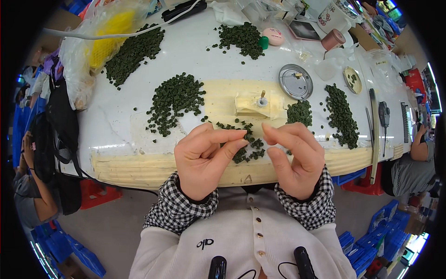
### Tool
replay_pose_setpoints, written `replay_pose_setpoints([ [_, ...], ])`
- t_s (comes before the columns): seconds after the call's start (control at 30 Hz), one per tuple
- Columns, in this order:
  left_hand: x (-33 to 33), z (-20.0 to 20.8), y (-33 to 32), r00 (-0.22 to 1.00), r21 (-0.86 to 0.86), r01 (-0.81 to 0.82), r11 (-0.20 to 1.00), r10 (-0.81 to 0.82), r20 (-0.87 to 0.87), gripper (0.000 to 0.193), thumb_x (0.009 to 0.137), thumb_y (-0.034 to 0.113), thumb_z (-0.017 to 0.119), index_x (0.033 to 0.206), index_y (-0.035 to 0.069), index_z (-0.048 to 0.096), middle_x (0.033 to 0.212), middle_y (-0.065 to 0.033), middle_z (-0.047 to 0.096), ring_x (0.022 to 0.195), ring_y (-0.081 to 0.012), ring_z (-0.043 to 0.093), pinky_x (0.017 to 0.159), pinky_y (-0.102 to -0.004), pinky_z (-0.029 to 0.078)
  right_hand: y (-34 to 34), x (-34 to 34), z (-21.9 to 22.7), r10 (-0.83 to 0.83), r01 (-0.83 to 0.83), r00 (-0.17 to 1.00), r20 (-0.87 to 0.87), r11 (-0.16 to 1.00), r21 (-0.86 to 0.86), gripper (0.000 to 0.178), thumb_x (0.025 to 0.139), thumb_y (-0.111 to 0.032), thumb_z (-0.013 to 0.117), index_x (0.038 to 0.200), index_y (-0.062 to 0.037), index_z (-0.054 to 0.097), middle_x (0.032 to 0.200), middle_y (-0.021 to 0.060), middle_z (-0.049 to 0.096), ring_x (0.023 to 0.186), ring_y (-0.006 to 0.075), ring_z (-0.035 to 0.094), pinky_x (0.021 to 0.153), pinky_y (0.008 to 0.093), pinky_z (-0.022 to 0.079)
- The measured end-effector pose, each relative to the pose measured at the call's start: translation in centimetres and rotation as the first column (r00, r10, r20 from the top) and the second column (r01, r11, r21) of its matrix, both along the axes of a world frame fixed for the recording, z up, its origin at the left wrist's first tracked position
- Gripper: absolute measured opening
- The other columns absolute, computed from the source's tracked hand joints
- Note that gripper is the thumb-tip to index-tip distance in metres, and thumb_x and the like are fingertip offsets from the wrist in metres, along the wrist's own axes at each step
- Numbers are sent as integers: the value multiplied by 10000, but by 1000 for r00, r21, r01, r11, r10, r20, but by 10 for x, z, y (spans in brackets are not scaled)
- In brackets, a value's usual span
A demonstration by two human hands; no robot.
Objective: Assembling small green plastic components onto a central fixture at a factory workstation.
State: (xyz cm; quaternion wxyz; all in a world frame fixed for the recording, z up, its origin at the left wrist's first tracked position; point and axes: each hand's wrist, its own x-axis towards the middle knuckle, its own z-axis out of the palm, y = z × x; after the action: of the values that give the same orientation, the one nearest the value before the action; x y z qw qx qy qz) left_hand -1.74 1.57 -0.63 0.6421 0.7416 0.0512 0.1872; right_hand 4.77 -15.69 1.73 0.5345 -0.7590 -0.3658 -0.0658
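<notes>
Centrally, our left hand [200,160] pinched, on what, if anything, we couldn't tell; our right hand [299,160] curved, fingertips apart, seemingly empty. Small green pieces [256,144] lay between them on the surface [195,56], nearer the left.

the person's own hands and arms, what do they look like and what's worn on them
The left hand and right hand are ungloved, with no ring in sight. Black-and-white checked sleeve covers, gathered and dark-edged at the wrists, go over off-white sleeves.
</notes>
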Motion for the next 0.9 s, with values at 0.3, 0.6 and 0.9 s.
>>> replay_pose_setpoints([
  [0.3,3,-1,0,1000,-19,-19,1000,20,17,196,763,-13,730,955,25,718,614,50,366,514,-28,284,472,-201,231,13,56,10,-143,234,928,345,943,-237,153,745,-66,716,880,-20,661,784,87,570,749,259,543,666,347,442],
  [0.6,3,-3,-1,999,-4,-26,1000,26,38,203,761,-18,731,960,24,717,623,50,363,512,-27,275,468,-196,226,12,56,8,-132,202,947,292,954,-223,112,754,-4,694,859,6,657,807,102,594,746,225,574,659,302,449],
  [0.9,3,-3,-1,998,18,-39,999,38,44,199,757,-22,731,950,22,715,618,42,379,512,-32,280,467,-199,228,6,38,25,56,-74,976,210,994,80,125,778,15,683,895,0,642,862,89,620,778,203,591,673,284,472],
])
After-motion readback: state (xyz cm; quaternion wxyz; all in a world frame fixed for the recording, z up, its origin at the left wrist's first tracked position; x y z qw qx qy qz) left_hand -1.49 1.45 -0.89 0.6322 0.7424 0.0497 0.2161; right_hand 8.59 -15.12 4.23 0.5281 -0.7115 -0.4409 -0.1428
